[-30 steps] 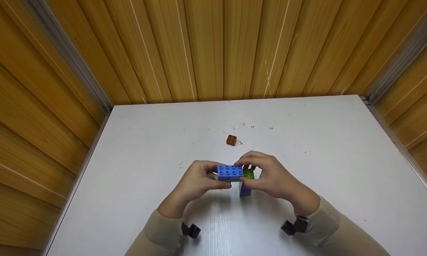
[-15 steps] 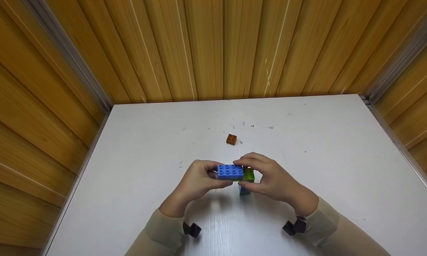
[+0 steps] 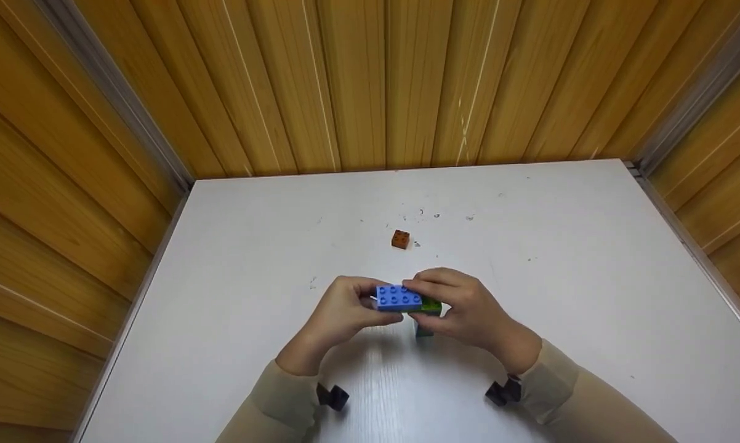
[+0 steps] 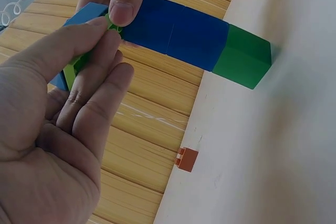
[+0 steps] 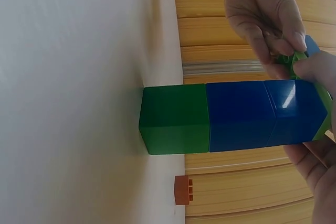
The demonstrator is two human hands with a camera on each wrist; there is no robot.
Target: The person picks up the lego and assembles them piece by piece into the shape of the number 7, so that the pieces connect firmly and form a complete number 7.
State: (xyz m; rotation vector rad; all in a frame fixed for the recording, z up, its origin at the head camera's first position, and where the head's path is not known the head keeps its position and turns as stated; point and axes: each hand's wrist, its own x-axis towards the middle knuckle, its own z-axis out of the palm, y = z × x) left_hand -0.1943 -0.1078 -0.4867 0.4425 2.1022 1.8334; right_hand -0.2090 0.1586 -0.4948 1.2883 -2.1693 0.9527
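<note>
A column of toy building bricks stands upright on the white table: a green brick (image 5: 174, 121) at the bottom, two dark blue bricks (image 5: 239, 114) above it. Across its top lies a thin light green brick (image 3: 430, 305) that juts out to the left. On that overhang sits a lighter blue eight-stud brick (image 3: 398, 298). My left hand (image 3: 339, 314) pinches the overhanging end between thumb and fingers. With thumb and fingers on opposite sides, my right hand (image 3: 471, 307) grips the light green brick at the column's top, its fingertips reaching the blue brick's edge.
A small orange-brown brick (image 3: 400, 239) rests by itself on the table (image 3: 253, 246), beyond the hands. Wood-patterned panels (image 3: 357, 86) rise behind the table and along both sides. A black wrist device (image 3: 504, 392) hangs below the right sleeve.
My right hand has slid slightly left and its fingers have closed in over the light green studs, touching the blue brick. The left hand and the bricks look nearly still.
</note>
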